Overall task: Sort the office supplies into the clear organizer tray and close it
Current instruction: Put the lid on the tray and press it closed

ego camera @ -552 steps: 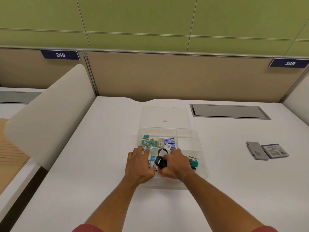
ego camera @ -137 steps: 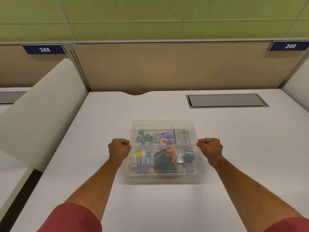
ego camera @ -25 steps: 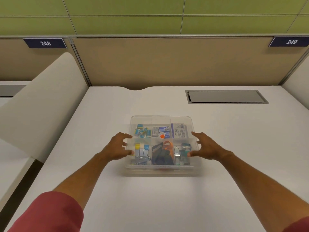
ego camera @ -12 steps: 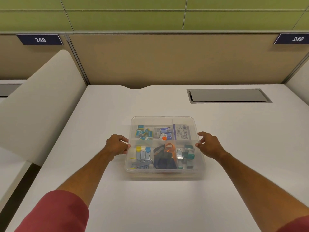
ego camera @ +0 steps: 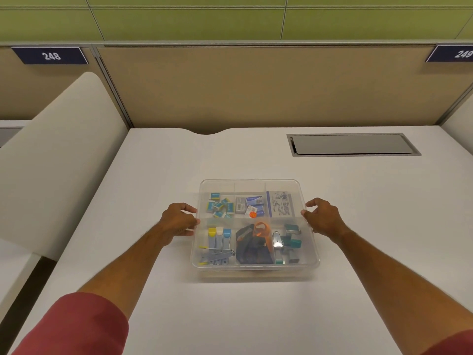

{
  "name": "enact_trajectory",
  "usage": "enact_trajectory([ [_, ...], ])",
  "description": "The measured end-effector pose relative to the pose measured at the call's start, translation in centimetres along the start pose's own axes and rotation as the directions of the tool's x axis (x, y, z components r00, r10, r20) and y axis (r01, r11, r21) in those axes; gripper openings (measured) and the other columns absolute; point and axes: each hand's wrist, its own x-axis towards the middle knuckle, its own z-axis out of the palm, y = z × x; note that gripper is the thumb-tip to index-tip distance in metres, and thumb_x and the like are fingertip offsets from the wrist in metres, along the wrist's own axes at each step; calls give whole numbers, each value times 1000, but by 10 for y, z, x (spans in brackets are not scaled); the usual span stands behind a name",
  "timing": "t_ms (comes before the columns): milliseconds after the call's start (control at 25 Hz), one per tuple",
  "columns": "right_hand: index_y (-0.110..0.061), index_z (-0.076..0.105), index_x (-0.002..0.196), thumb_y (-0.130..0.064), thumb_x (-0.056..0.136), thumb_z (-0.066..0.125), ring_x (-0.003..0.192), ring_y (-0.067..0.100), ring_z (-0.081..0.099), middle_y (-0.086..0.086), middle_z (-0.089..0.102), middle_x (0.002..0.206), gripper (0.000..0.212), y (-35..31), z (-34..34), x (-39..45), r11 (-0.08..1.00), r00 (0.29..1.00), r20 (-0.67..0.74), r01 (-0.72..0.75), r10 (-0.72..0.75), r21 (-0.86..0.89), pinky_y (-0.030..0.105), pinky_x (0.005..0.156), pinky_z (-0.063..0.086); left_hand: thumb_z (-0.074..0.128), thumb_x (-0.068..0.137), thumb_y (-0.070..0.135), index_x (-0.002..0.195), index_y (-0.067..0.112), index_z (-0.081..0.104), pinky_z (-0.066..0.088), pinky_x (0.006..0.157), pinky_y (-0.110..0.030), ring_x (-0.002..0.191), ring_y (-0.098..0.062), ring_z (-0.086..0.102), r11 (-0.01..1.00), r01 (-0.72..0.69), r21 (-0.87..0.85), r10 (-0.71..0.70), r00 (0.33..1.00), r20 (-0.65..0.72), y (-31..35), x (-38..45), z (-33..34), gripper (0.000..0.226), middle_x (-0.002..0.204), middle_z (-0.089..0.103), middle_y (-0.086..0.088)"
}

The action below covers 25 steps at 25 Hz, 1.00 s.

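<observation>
I see my left hand (ego camera: 178,221) and right hand (ego camera: 323,218), fingers loosely curled and holding nothing, at either side of the lidded clear tray (ego camera: 256,268) mid-surface (ego camera: 153,175). Whether fingertips touch its walls, I cannot tell. The lid blurs the supplies (ego camera: 220,206) inside.

Single head-worn view, forward and down over the desk (ego camera: 158,175).
</observation>
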Motion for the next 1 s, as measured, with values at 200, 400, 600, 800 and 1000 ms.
enact_trajectory([
  [200,-8,55,120,-27,93,61,104,34,63,17,62,121,34,-3,1,9,1000,1000,-23,-2,1,-14,51,94,53,71,84,12,95,6,65,58,62,-32,80,-23,70,997,-21,-69,17,998,-61,11,14,3,14,94,71,-12],
  [400,-8,59,113,-30,92,63,101,33,64,15,64,117,31,-6,3,19,1000,998,-56,-5,5,-1,51,93,53,72,83,10,88,8,63,57,55,-31,79,-26,67,999,-40,20,42,990,-133,16,19,10,10,93,68,-13],
  [600,-10,59,107,-31,89,67,92,33,66,14,67,107,29,-10,3,30,1000,997,-72,-29,29,1,47,85,57,70,84,9,84,11,58,58,58,-33,84,-30,66,995,-55,84,67,987,-146,18,24,14,12,96,65,-13],
  [800,-11,54,100,-29,87,69,76,28,68,14,67,98,26,-16,-3,38,994,997,27,-76,79,-80,34,68,56,69,85,6,90,10,55,60,72,-42,89,-31,67,996,4,91,5,995,-104,22,29,14,15,101,64,-14],
  [1000,-12,51,113,-21,85,71,84,27,64,12,63,107,35,-23,-11,48,994,987,125,-93,98,-49,36,68,53,68,76,-11,114,14,50,56,61,-31,96,-27,63,998,23,61,-24,1000,6,42,39,4,49,111,59,-15],
])
